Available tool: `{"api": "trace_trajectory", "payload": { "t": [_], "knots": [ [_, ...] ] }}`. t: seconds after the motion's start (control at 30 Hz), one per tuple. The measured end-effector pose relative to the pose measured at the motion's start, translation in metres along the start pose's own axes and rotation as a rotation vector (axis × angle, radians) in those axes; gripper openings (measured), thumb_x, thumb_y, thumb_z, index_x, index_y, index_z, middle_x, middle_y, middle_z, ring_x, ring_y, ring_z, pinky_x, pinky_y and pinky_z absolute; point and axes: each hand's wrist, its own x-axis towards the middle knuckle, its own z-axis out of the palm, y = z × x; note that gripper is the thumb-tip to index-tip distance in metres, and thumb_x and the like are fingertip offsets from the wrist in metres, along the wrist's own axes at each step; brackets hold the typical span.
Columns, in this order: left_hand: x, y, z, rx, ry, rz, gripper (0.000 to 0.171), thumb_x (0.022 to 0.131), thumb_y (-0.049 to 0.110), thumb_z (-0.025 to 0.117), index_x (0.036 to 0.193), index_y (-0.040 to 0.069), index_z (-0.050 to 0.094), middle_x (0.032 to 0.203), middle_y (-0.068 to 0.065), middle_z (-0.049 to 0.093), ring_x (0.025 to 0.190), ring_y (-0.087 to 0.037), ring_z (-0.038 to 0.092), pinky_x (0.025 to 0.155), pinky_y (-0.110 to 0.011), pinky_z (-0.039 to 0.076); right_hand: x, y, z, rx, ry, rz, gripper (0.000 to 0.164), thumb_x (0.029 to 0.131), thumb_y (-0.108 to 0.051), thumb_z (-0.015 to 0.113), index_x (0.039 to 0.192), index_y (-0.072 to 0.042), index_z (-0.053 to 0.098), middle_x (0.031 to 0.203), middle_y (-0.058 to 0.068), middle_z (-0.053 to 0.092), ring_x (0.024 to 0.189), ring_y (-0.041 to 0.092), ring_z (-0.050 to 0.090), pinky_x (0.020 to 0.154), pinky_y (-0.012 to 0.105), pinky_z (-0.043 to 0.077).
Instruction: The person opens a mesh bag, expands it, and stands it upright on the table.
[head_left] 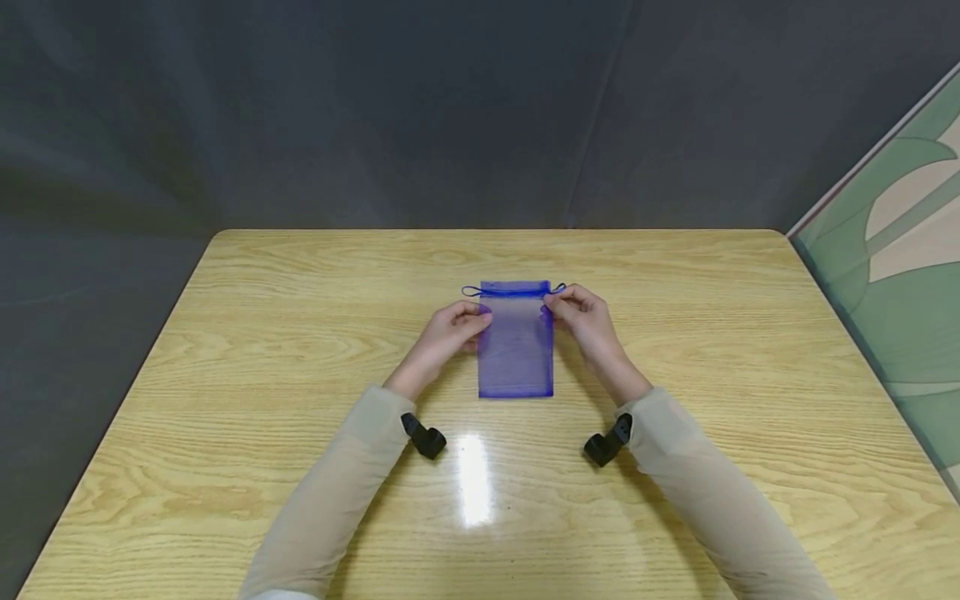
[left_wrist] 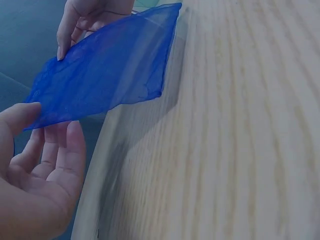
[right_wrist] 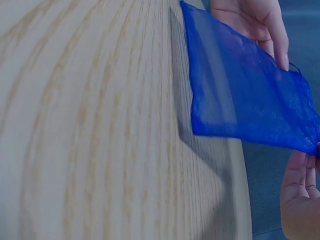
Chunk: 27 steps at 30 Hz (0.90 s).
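Observation:
A sheer blue drawstring pouch (head_left: pixel 516 358) is stretched flat between both hands, its drawstring end away from the person. My left hand (head_left: pixel 452 329) pinches its left edge below the cord, thumb on top and fingers beneath. On the other side my right hand (head_left: pixel 587 315) pinches the right edge near the drawstring (head_left: pixel 517 292). Small cord loops stick out at both sides of the top. In the left wrist view the pouch (left_wrist: pixel 110 65) is held above the tabletop, casting a shadow. The right wrist view shows the pouch (right_wrist: pixel 240 90) with its lower edge nearest the wood.
The pale wood-grain table (head_left: pixel 262 400) reaches back to a dark grey curtain (head_left: pixel 450 117). At the right stands a green and beige patterned panel (head_left: pixel 900 275). Black wrist cameras (head_left: pixel 424 436) sit on both sleeves.

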Motion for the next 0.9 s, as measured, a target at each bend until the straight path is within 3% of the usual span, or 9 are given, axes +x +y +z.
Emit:
{"api": "trace_trajectory", "payload": {
  "t": [0.17,0.33,0.5,0.67,0.9],
  "knots": [
    [0.0009,-0.0031,0.0001,0.018,-0.026,-0.011,0.022,0.095,0.010,0.057,0.113,-0.003,0.057,0.086,0.003,0.058,0.077,-0.008,0.057,0.070,-0.020,0.055,0.0000,0.0001,-0.0011,-0.062,-0.021,0.014,0.018,0.095,-0.006,0.054,0.081,-0.017,0.057,0.072,-0.020,0.065,0.069,-0.004,0.058,0.066,0.013,0.051],
    [0.0013,-0.0045,0.0006,-0.003,-0.006,0.009,0.024,0.095,0.008,0.055,0.115,-0.006,0.055,0.083,0.003,0.057,0.071,-0.007,0.058,0.066,-0.019,0.054,-0.0005,0.0004,-0.0025,-0.129,-0.088,0.043,0.001,0.095,-0.009,0.055,0.095,-0.009,0.054,0.074,-0.019,0.063,0.075,-0.004,0.058,0.068,0.014,0.051],
    [0.0009,-0.0045,-0.0007,-0.032,0.041,0.016,0.024,0.095,0.008,0.055,0.115,-0.005,0.055,0.084,0.003,0.056,0.073,-0.008,0.056,0.064,-0.018,0.054,0.0005,0.0021,-0.0036,-0.231,-0.170,0.084,0.017,0.094,-0.010,0.058,0.108,-0.001,0.053,0.076,-0.018,0.060,0.075,-0.004,0.056,0.067,0.012,0.048],
    [0.0011,-0.0049,-0.0026,-0.032,0.086,0.036,0.024,0.095,0.009,0.056,0.116,-0.003,0.056,0.086,0.002,0.056,0.077,-0.008,0.055,0.066,-0.019,0.053,0.0010,0.0051,-0.0049,-0.327,-0.259,0.105,0.023,0.092,-0.006,0.060,0.111,0.005,0.054,0.077,-0.018,0.061,0.074,-0.003,0.057,0.067,0.013,0.049],
    [0.0018,-0.0051,-0.0012,-0.040,0.073,0.029,0.025,0.094,0.008,0.058,0.116,-0.004,0.056,0.083,0.004,0.056,0.075,-0.007,0.055,0.066,-0.019,0.053,0.0015,0.0074,-0.0042,-0.320,-0.232,0.086,0.015,0.090,-0.001,0.060,0.104,0.002,0.056,0.073,-0.020,0.062,0.071,-0.005,0.057,0.066,0.012,0.049]
  ]
}}
